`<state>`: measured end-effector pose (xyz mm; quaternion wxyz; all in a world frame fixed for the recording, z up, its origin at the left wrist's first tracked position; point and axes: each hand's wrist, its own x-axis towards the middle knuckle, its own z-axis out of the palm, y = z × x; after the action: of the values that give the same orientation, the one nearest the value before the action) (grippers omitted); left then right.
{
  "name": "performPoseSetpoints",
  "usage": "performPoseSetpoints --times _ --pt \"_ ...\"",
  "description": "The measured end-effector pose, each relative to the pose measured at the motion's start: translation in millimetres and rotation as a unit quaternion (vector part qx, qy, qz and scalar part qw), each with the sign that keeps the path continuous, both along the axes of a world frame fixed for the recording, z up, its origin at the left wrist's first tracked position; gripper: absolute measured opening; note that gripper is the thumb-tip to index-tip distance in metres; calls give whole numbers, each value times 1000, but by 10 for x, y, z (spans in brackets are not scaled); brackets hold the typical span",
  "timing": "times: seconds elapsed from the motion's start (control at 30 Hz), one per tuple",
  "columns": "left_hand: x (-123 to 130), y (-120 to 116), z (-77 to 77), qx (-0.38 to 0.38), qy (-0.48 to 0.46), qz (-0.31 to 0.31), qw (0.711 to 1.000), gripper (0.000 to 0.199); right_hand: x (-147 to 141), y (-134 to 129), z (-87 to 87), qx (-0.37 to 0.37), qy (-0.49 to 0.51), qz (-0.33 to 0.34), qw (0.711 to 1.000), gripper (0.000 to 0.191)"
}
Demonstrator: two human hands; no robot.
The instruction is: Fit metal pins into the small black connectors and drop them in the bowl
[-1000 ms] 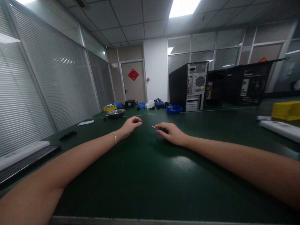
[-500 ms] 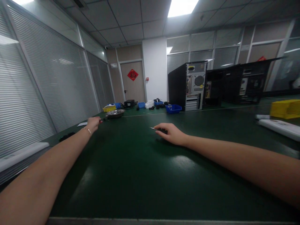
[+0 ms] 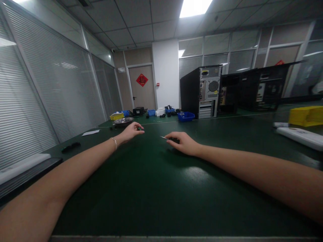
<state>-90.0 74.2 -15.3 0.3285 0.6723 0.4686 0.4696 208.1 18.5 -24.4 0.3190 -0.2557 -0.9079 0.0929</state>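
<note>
My right hand [image 3: 185, 144] is closed around a thin pointed tool [image 3: 163, 137], dark at the handle, with its light tip pointing left. It rests low over the green table [image 3: 151, 188]. Left of the tip, my left hand [image 3: 132, 131] pinches a small dark object [image 3: 139, 128], too small to make out, between thumb and fingers. The two hands are apart. Just behind my left hand stands a round metal dish [image 3: 123, 121].
A black computer tower [image 3: 191, 90] stands behind a blue tray [image 3: 186, 116]. At the right are a yellow bin [image 3: 305, 116] and a white flat object [image 3: 301, 137]. White paper [image 3: 90, 132] and a dark item [image 3: 71, 147] lie at the left.
My left hand has moved right, away from the small dark items beside the dish and toward my right hand, with something small in its fingers. My right hand has hardly moved.
</note>
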Motion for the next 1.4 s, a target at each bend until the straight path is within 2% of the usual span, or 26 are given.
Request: performPoseSetpoints --times 0.07,0.13,0.23,0.33,0.43,0.63,0.77,0.87,0.93,1.1,1.2,1.4 --pt "314 -177 -16 -21 46 -132 990 38 -2 12 -10 5 6 -9 1000 28" --pt "567 -366 -19 -47 107 -210 971 39 -3 25 -16 8 17 -15 1000 27" --pt "783 -593 -2 -38 201 -250 946 41 0 39 -16 8 35 -16 999 25" --pt "830 -690 16 7 259 -244 934 42 3 37 -11 3 46 -14 999 25" --pt "807 -690 20 35 290 -221 930 42 5 33 -14 -7 52 -14 999 25" --pt "788 -693 19 38 297 -192 935 48 30 173 -22 -71 75 -37 994 27" --pt "774 -704 24 28 287 -191 938 49 106 325 50 -179 12 -48 983 32" --pt "754 -699 30 12 291 -204 935 56 185 359 134 -314 -85 -13 946 42" --pt "746 -697 37 6 297 -209 932 59 235 347 192 -356 -130 12 925 43" --pt "752 -707 57 1 312 -206 927 52 313 301 309 -366 -203 53 907 48" --pt "756 -705 52 3 314 -206 927 52 323 293 339 -346 -232 64 907 50" --pt "760 -700 8 1 275 -209 939 50 320 291 350 -310 -262 76 911 40"
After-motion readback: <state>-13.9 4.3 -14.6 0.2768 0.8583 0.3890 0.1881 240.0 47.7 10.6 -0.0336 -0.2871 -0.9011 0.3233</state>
